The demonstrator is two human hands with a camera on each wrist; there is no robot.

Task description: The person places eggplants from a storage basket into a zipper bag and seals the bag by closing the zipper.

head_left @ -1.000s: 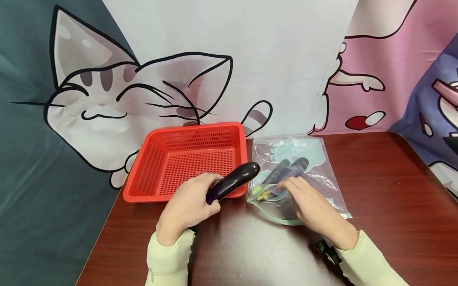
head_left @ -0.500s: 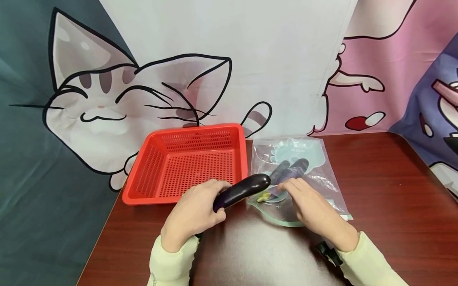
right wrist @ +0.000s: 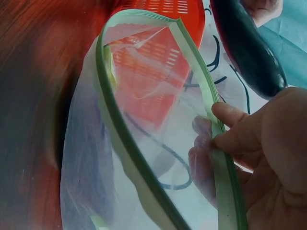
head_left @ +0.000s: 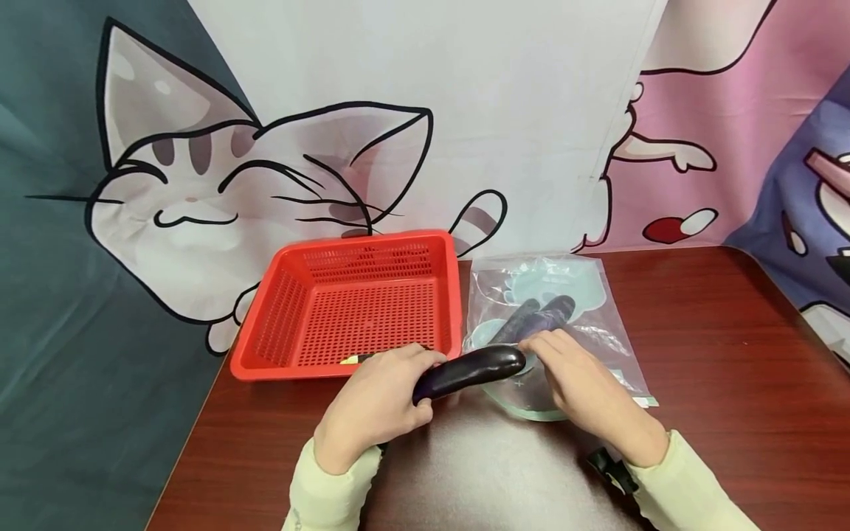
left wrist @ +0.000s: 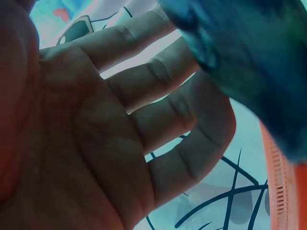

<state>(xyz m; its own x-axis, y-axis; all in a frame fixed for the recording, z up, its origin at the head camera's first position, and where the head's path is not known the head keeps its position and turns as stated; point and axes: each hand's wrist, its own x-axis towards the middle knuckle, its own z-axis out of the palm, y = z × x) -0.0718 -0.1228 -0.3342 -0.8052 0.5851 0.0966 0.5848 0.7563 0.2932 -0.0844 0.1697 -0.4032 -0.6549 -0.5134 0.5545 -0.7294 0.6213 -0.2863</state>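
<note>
My left hand (head_left: 378, 404) grips a dark eggplant (head_left: 468, 371) near one end, its rounded end over the near left side of a clear zip bag (head_left: 614, 341). In the right wrist view that eggplant (right wrist: 249, 52) is outside the bag mouth. My right hand (head_left: 584, 380) pinches one green-edged rim of the bag (right wrist: 206, 91) between thumb and fingers, and the mouth gapes. Inside the bag lie two eggplants (head_left: 547, 316), side by side. The left wrist view shows my left hand (left wrist: 120, 110) with curved fingers beside a blurred dark shape.
A red perforated basket (head_left: 244, 361) stands left of the bag; a green-yellow stem (head_left: 350, 360) shows inside its near edge, partly hidden by my left hand. Brown tabletop (head_left: 704, 332) extends to the right. A cartoon-printed cloth (head_left: 531, 110) hangs behind the table.
My left hand has moved right and nearer with the eggplant, from beside the basket to over the bag's near left part. The stem in the basket has come into view. My right hand stays nearly still.
</note>
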